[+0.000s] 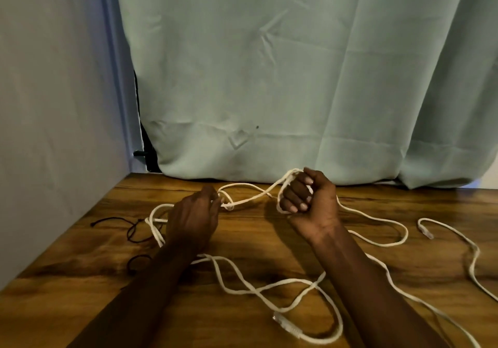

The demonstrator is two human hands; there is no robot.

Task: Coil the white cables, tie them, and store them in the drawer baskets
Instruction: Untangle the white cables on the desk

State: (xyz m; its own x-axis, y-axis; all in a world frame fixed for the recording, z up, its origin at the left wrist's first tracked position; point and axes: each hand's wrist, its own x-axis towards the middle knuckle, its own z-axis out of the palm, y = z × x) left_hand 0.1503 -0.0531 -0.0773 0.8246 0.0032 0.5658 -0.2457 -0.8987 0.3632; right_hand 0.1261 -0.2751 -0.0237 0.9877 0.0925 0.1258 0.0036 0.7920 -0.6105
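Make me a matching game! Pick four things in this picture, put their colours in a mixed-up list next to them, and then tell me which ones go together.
Things:
1. cable
2. curtain
3. table
4. thin cords

Colours:
A. black
B. brown wood
C. white
D. pale green

Pairs: 1-C, 2-D, 3-B, 4-A
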